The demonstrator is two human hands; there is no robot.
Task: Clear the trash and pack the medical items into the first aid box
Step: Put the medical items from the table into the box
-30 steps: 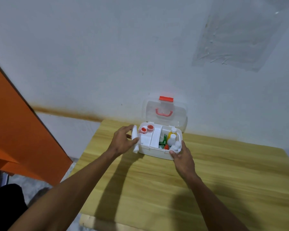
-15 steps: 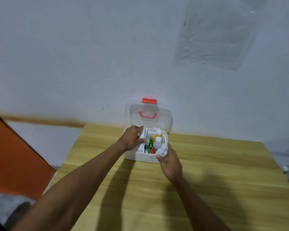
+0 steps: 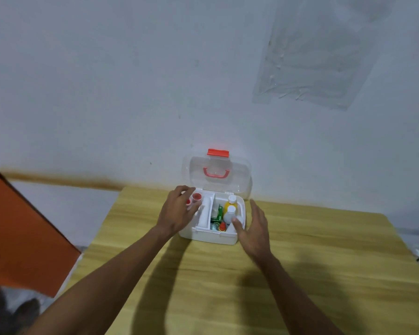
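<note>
The white first aid box stands open at the back of the wooden table, its clear lid with red handle and latch leaning up against the wall. Inside I see an inner tray with two red-capped rolls, a yellow bottle, a white bottle, a green packet and a small red-capped item. My left hand hovers over the box's left side, fingers spread, holding nothing. My right hand is flat and open beside the box's right wall.
A white wall rises right behind the table, with a clear plastic sheet stuck on it. An orange panel stands left of the table. The floor shows below at the left.
My left hand has put the white roll down into the box and lifted away with fingers spread. My right hand has let go of the box's front right corner and opened.
</note>
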